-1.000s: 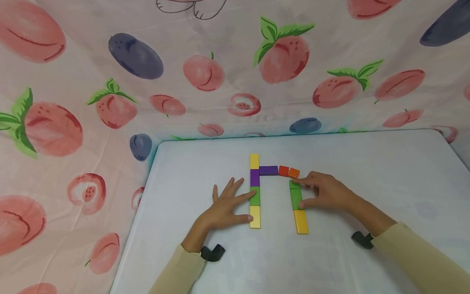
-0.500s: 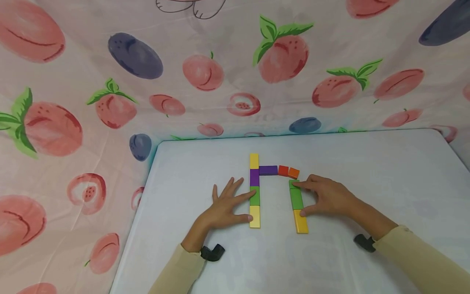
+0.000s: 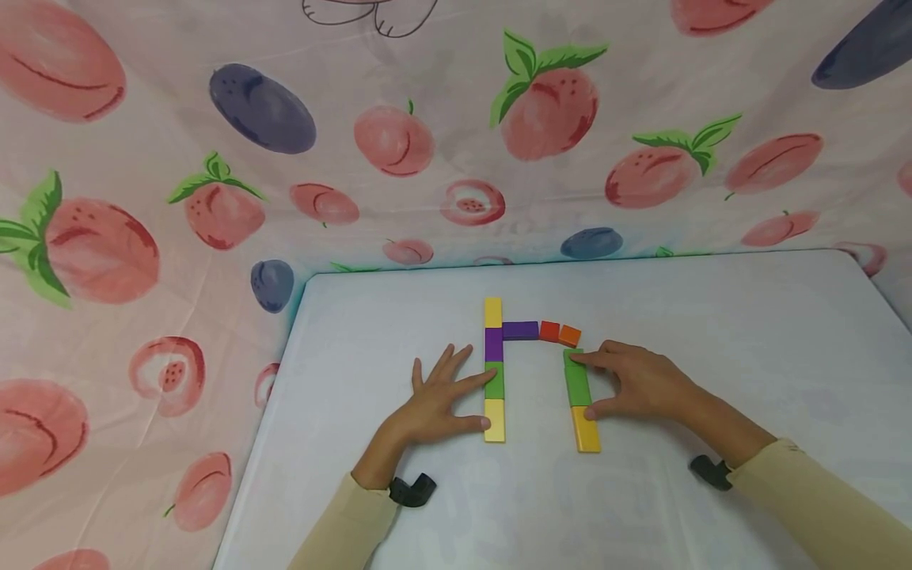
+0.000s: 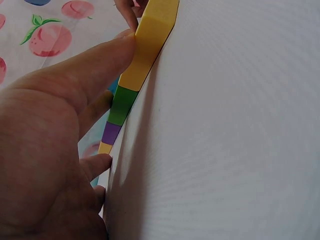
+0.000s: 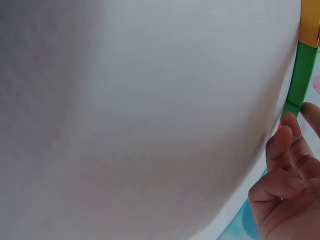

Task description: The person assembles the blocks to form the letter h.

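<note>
In the head view my left hand (image 3: 427, 408) lies with fingers spread beside the left column of blocks. Its index fingertip touches the green block (image 3: 493, 389), and the thumb rests on the pale yellow block (image 3: 495, 412) below. Above these, a purple block (image 3: 494, 345) and a yellow block (image 3: 493, 312) continue the column. My right hand (image 3: 644, 384) has its index fingertip on a small green block at the top of the right column. A longer green block (image 3: 579, 389) follows, then an orange-yellow block (image 3: 587, 434) touched by the thumb. The right wrist view shows other fingers (image 5: 280, 185) curled.
A purple block (image 3: 521, 331), a red block (image 3: 549, 331) and a tilted orange block (image 3: 570, 336) run rightward from the left column. Everything lies on a white table (image 3: 399, 317) backed by a fruit-print cloth (image 3: 427, 71).
My right thumb has slid from the longer green block down to the orange-yellow one. The right column has shifted slightly rightward, its two green blocks now more in line. My left hand stays put.
</note>
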A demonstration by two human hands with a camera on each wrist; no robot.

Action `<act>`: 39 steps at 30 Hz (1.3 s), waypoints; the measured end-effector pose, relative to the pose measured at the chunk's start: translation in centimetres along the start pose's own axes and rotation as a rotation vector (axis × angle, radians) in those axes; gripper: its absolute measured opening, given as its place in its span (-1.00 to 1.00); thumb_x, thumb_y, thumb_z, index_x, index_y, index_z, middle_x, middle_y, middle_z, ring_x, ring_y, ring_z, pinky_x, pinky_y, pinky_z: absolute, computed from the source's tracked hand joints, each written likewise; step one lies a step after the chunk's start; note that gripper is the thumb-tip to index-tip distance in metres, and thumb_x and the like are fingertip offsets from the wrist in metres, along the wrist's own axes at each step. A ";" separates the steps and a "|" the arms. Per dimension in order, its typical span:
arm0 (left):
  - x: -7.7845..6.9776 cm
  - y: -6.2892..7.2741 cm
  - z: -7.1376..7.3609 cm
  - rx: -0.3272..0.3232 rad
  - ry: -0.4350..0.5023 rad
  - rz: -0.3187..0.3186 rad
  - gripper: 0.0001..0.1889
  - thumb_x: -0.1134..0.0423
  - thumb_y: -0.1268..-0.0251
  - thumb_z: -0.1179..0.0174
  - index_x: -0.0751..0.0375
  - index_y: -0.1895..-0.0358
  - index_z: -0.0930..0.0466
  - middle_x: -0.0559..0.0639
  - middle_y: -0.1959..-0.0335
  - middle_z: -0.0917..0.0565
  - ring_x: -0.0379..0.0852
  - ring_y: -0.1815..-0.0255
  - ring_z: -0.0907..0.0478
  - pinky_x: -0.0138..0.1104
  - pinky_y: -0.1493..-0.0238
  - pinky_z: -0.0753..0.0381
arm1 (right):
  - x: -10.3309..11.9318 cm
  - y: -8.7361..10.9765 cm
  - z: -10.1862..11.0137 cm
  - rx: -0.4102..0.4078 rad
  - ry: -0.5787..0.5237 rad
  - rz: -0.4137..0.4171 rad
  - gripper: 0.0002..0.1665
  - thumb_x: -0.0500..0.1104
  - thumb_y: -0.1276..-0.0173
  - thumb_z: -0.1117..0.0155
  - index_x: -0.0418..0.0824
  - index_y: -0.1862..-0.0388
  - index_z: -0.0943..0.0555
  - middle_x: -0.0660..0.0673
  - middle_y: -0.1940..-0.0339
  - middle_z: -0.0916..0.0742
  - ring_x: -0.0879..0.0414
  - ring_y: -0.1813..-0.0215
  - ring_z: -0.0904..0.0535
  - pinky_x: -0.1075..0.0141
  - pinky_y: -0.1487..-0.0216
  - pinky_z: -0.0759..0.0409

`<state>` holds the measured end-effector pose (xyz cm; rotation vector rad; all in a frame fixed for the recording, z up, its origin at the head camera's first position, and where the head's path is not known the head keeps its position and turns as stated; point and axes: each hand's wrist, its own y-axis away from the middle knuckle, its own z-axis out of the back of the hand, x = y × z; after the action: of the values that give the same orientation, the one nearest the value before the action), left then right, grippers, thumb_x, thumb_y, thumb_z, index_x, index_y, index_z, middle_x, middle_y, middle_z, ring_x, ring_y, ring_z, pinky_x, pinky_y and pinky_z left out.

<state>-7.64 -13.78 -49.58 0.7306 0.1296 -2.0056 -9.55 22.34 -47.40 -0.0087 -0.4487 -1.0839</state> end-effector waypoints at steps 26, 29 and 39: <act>0.1 0.0 0.0 0.006 -0.013 0.005 -0.20 -0.33 -0.24 -0.29 -0.49 -0.55 -0.22 -0.10 -0.73 0.14 0.07 -0.74 0.42 0.40 -0.46 0.61 | -0.3 0.3 0.5 -0.001 0.002 -0.007 0.09 0.50 0.08 -0.55 0.14 -0.45 -0.53 0.11 0.17 -0.60 0.23 0.22 -0.43 0.38 0.33 -0.45; 0.1 -0.1 0.0 0.005 -0.010 0.006 -0.20 -0.32 -0.23 -0.29 -0.49 -0.55 -0.22 -0.10 -0.73 0.14 0.07 -0.74 0.42 0.40 -0.46 0.61 | -0.3 0.3 0.5 -0.001 0.001 -0.004 0.09 0.49 0.08 -0.55 0.14 -0.45 -0.52 0.11 0.17 -0.60 0.24 0.24 -0.42 0.39 0.34 -0.44; 0.0 -0.1 0.0 0.007 -0.021 0.002 -0.20 -0.32 -0.23 -0.29 -0.47 -0.55 -0.22 -0.10 -0.73 0.13 0.09 -0.74 0.41 0.41 -0.46 0.59 | -0.3 0.3 0.6 0.001 -0.014 0.000 0.09 0.49 0.08 -0.56 0.13 -0.45 -0.52 0.12 0.18 -0.60 0.24 0.23 -0.42 0.40 0.35 -0.44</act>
<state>-7.70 -13.77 -49.58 0.7131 0.1096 -2.0118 -9.59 22.92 -46.89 -0.0153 -0.4615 -1.0843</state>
